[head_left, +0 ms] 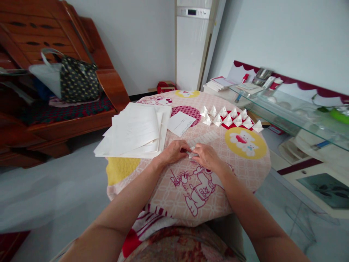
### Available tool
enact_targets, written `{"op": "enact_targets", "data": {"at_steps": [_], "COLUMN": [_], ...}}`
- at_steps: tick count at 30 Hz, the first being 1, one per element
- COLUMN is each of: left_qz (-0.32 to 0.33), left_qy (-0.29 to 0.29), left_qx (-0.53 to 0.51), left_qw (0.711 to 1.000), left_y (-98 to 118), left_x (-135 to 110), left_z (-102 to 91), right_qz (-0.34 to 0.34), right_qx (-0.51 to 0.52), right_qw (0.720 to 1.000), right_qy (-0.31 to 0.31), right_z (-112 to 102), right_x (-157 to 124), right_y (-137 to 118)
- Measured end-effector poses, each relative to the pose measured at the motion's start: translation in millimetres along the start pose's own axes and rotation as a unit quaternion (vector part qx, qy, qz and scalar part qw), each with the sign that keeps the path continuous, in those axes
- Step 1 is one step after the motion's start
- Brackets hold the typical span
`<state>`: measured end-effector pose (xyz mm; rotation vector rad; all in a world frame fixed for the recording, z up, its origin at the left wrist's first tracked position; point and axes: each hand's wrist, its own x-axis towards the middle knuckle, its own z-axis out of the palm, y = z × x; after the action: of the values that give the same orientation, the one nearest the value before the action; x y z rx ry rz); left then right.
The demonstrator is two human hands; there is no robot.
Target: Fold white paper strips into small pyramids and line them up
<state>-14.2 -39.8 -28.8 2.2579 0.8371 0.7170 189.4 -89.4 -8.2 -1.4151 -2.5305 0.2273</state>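
Both hands meet at the middle of a round table covered by a pink patterned cloth (171, 196). Between the fingertips of my left hand (176, 150) and my right hand (207, 155) is a small folded piece of white paper (192, 153), pinched from both sides. The fingers hide much of its shape. Just beyond the hands lies a pale paper strip (204, 138), flat on the cloth. A printed white sheet (181, 123) rests farther back. Several small pointed folded paper pieces (228, 120) stand in two rows at the back right.
A stack of white paper (133, 133) covers the table's left side. To the right is a glass-topped cabinet (294, 112) with jars and papers on it. A wooden bench (103, 87) with a dotted bag (77, 78) stands at the left, and a white air conditioner (191, 47) behind.
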Motion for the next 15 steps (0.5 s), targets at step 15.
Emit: {"op": "enact_targets", "data": {"at_steps": [15], "left_qz": [-0.05], "left_qy": [0.027], "left_qx": [0.002], "left_qw": [0.998], "left_y": [4.6], "left_x": [5.0], "left_z": [-0.7], "right_qz": [0.058], "right_qx": [0.028], "right_qw": [0.998], "right_qy": [0.028], "right_z": [2.5], "right_x": [4.4], "right_y": [4.7]}}
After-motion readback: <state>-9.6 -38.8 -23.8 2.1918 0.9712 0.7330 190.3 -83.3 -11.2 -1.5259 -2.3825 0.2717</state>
